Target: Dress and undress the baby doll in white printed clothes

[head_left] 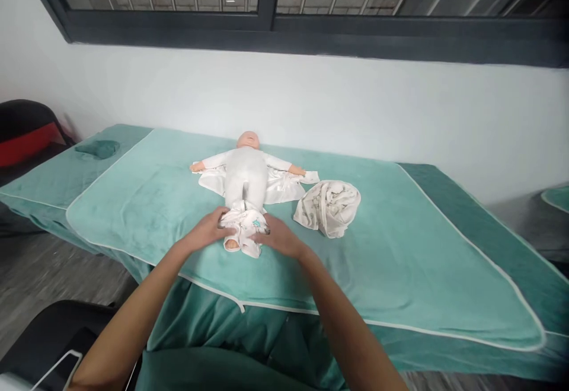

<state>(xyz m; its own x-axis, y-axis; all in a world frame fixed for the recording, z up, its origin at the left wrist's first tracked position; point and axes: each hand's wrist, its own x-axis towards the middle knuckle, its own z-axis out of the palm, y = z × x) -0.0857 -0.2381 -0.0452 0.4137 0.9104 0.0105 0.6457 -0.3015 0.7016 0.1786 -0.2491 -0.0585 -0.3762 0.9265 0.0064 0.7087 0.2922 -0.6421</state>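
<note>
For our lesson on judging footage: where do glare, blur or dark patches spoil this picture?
Head view: small bright glare patches in the window; the floor at left looks smeared; the picture's upper right corner is dark; the doll is pale, its white body showing little fine detail.

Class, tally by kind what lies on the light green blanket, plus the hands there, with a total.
Doll: 1
Printed garment at the doll's legs: 1
White garment beneath the doll: 1
Crumpled cloth bundle: 1
Hands (left hand, right hand): 2
Total: 6
</note>
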